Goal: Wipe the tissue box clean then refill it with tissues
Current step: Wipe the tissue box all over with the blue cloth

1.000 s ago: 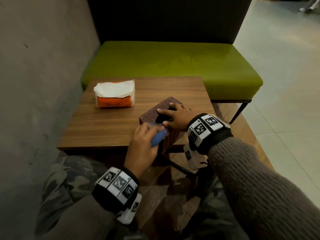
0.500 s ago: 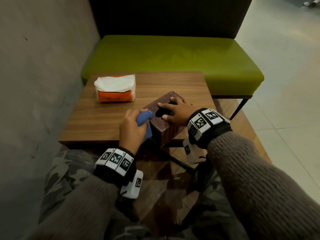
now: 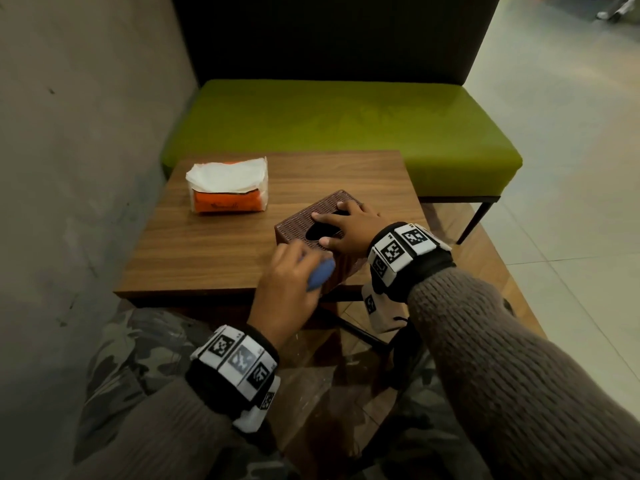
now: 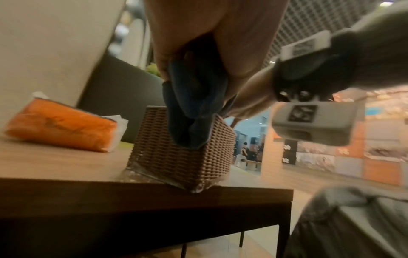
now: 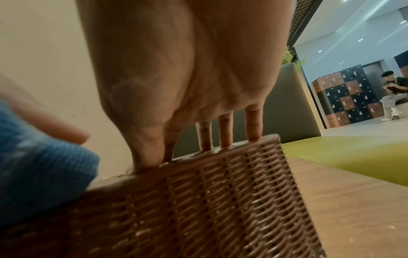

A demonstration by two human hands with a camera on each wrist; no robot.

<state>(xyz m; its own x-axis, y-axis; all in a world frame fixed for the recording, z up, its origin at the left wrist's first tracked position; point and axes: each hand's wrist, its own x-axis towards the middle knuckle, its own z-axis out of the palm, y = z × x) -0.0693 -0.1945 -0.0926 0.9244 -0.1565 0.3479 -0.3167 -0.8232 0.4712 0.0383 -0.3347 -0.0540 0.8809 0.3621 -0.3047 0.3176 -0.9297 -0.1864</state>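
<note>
The wooden table (image 3: 221,258) carries everything in play: the brown woven tissue box (image 3: 301,221) sits at its near right corner, one bottom corner right at the table edge in the left wrist view, and the orange refill pack of tissues (image 3: 227,187) lies well apart toward the far left, with white sheets showing at its top. Your right hand (image 3: 349,226) rests on the lid with straight fingers spread around the oval opening, pressing the box down, not gripping it. Your left hand (image 3: 284,289) is curled round the blue cloth (image 3: 320,273) and holds it against the box's near side face. What has changed: half a second ago the cloth was up at the box's left top edge; it now sits lower and further right on the near face, much as it did a second ago. That reads as repeated strokes across this side, so the wipe appears to be under way and not complete. The refill pack has not moved, and refilling has not begun.
</note>
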